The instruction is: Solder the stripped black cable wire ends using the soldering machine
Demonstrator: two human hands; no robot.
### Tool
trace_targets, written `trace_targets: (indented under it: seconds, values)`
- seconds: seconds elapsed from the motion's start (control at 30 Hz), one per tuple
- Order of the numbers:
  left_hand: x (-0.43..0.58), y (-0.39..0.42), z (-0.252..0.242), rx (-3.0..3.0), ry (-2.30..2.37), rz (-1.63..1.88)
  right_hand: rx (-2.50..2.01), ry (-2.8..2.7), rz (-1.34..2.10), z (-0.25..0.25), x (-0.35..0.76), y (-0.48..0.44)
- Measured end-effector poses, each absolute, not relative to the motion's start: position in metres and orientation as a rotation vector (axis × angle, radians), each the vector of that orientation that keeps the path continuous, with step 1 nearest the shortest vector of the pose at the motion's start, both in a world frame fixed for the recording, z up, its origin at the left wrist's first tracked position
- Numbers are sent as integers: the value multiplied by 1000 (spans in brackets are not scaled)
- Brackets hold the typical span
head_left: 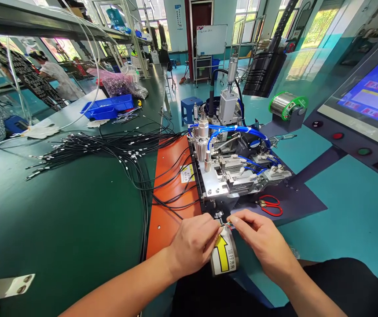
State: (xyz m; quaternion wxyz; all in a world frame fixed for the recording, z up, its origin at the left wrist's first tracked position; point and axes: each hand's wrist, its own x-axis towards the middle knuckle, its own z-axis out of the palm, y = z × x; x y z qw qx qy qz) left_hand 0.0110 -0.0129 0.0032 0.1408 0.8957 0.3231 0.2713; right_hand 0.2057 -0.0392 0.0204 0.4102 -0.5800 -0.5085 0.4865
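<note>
My left hand (197, 242) is closed around the end of a black cable (175, 214) that runs to it across the orange panel (170, 176). Thin coloured wires (229, 223) fan out of that end, and my right hand (256, 233) pinches them between thumb and fingertips. Both hands meet just above a metal roller (224, 255) bearing a yellow arrow label. Directly beyond them stands the bench machine (241, 176), with metal cylinders and blue air tubes. Red-handled snips (272, 206) lie on its dark base plate, to the right.
A large bundle of black cables (103, 147) spreads over the green table (76, 220). Behind it sits a blue tray (109, 107). A solder wire spool (288, 105) and a control screen (373, 92) flank the machine's right. People (56, 75) are at the far left.
</note>
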Motion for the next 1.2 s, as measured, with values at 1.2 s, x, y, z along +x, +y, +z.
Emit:
trace_targets:
  seconds: [1.2]
  values:
    - [13,-13,2,2601,962,820,-1636,-1467,847,21,202,-59]
